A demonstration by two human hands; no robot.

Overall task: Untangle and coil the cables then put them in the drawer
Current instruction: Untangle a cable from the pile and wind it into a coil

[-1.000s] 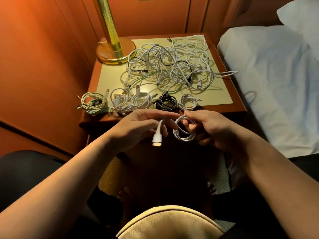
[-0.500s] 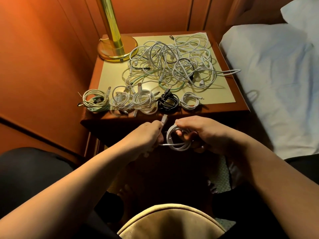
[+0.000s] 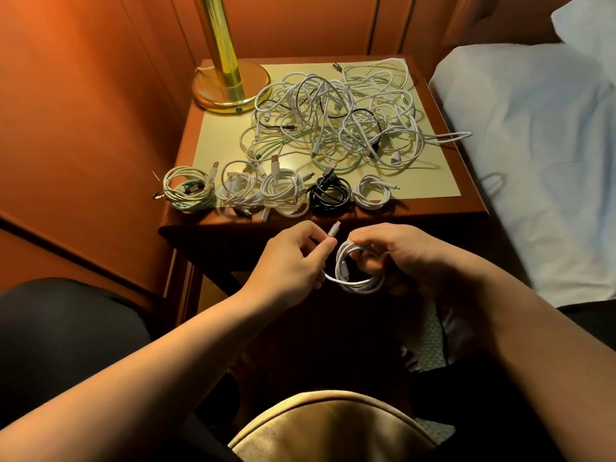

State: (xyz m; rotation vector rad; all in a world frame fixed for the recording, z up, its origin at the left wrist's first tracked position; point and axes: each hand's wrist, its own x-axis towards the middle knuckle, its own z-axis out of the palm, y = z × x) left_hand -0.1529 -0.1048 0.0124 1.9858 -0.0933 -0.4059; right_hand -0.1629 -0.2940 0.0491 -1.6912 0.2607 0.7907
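1. Holding a small white coil [image 3: 358,271] in front of the surface [image 3: 466,208], the right hand [image 3: 410,258] has its fingers curled round the loops, which stand roughly upright and face the camera.
2. Pinched in the left hand [image 3: 293,261] is the coil's free end, whose white plug [image 3: 334,229] points up and away, towards the surface.
3. That loose tail runs from the bottom of the coil leftward into the left hand, so the left hand is the one placed to wrap or tuck it; the coil lies just to its right, almost touching.
4. Five finished coils [image 3: 290,195] sit in a row along the near edge, and behind them lies a large tangle [image 3: 336,125] beside a brass lamp base [image 3: 230,91].
5. No drawer can be made out below the surface, where all is dark, and the right fingertips are hidden behind the loops.
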